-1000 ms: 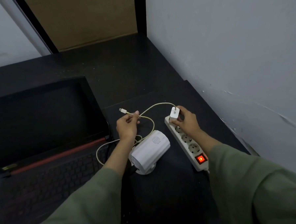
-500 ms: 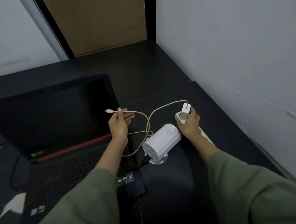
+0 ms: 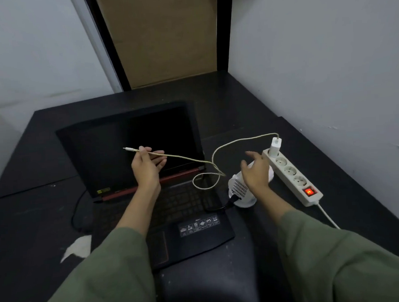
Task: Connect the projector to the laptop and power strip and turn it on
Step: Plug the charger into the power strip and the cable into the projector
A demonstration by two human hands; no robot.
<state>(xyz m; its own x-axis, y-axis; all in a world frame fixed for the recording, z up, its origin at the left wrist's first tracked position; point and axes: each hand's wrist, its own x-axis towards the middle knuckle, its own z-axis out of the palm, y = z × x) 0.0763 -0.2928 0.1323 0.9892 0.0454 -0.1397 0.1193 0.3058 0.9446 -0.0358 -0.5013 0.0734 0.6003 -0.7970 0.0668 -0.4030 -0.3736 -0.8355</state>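
A: Where do we stand with the projector (image 3: 251, 185)?

B: It sits on the table (image 3: 237, 98) just right of the laptop (image 3: 134, 154), between it and the power strip (image 3: 294, 176). Our right hand (image 3: 256, 171) hovers over it with fingers loose and spread, holding nothing. The white adapter (image 3: 275, 144) stands plugged into the far socket, and the strip's switch (image 3: 310, 191) glows red.

A: And our left hand (image 3: 146, 167)?

B: It pinches the pale cable (image 3: 237, 141) just behind its free plug (image 3: 129, 149), raised in front of the dark laptop screen. The rest of the cable sags and loops down beside the projector.

A: How will that cable handle?

B: We judge it light and limp. It won't push, so we should hold it right at the plug's stiff collar and steer the tip in straight. The plug looks small and thin; forcing it at an angle could bend it.

A: And the projector itself?

B: It's probably a light plastic body on a small foot, so it may tip or slide when we press a plug in. Bracing its barrel with the free hand seems wise. A dark cable (image 3: 216, 207) already runs from its rear towards the laptop, so we shouldn't drag it.
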